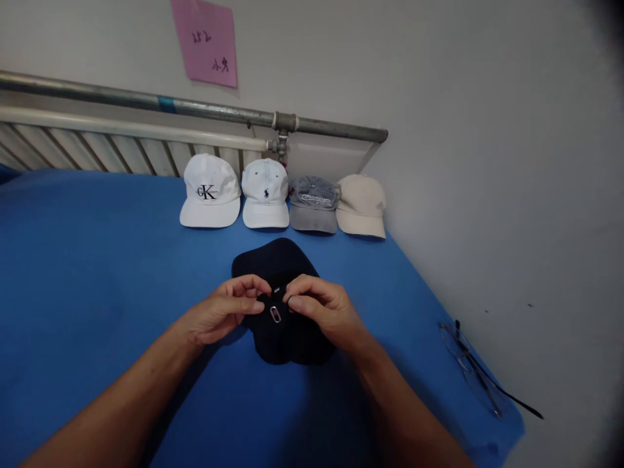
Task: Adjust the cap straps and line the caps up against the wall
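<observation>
A black cap lies on the blue surface in front of me, its brim pointing away toward the wall. A small metal buckle shows on its strap, between my two hands. My left hand pinches the cap's dark edge or strap on the left of the buckle, thumb and index finger closed on it. On the right, my right hand pinches a dark strap end between thumb and fingers. The exact parts under the fingertips are hard to make out.
Behind the black cap stand a white cap, a pale cap, a grey cap and a beige cap in a row. Glasses lie at the right edge. A radiator and pipe run along the wall.
</observation>
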`<state>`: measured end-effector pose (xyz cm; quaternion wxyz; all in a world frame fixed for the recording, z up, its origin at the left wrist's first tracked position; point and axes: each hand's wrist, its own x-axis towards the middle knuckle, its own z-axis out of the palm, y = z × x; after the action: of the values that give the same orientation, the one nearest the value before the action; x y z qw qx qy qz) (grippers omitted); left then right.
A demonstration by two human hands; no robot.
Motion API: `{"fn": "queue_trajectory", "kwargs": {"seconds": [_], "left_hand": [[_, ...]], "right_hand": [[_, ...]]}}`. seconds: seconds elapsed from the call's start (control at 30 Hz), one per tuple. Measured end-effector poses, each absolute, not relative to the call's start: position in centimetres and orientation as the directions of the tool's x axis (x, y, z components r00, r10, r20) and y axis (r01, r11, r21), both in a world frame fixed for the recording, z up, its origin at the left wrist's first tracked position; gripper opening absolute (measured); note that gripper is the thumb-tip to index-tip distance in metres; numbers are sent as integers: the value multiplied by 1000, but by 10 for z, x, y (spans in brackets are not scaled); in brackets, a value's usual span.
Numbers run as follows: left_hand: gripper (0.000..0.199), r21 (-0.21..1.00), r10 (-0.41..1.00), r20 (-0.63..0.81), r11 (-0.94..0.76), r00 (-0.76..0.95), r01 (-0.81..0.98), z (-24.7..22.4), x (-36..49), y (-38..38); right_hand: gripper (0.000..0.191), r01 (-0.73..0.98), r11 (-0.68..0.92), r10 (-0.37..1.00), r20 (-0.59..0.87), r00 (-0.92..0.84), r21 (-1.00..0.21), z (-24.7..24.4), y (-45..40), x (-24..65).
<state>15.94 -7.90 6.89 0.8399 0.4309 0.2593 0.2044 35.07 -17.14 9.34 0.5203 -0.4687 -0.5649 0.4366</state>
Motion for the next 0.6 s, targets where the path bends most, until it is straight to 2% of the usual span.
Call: {"fn": "queue_trajectory", "kwargs": {"seconds": [0.1,0.23,0.43,0.6], "left_hand": [[28,861,640,-269,495,719,-118,72,161,-79],[30,884,691,-289,459,662,-93,74,162,-81],[31,911,701,-273,408,659,-56,73,163,-84],[28,923,719,-261,382,644,-53,70,162,-83]], "right_hand": [[9,290,287,958,282,-59,-913,97,-173,350],[14,441,387,918,385,-100,-810,98,-173,349],[10,544,492,862,465,-199,-679,92,-171,350],[7,582,438,887,435,-156,-686,90,-172,354]]}}
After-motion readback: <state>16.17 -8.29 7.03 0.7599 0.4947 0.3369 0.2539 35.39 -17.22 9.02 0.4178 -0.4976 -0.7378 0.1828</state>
